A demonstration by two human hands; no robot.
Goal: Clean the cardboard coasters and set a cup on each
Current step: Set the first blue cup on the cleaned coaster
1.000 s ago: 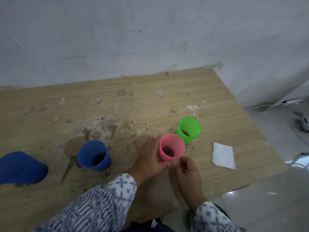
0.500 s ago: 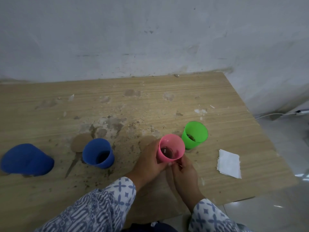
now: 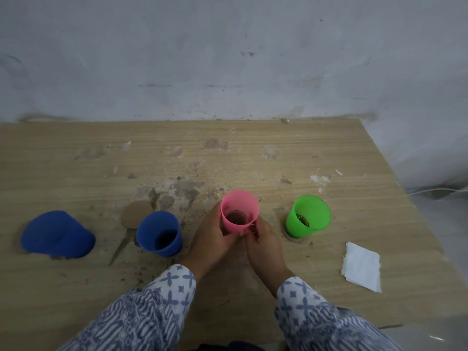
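Pink cup [image 3: 239, 211] | left hand [image 3: 212, 239] wraps it, right hand [image 3: 266, 247] fingers pinch it | blue cup [image 3: 159, 234], green cup [image 3: 307, 216] apart either side

wooden table [image 3: 329, 153] bears leftmost blue cup [image 3: 57, 235], upright blue cup [image 3: 159, 233], bare coaster [image 3: 135, 216] and folded tissue [image 3: 361, 266].

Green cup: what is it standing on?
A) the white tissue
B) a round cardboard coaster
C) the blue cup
B: the green cup stands upright on a cardboard coaster, whose brown edge peeks out under its base. The white tissue lies apart from it, to the right.
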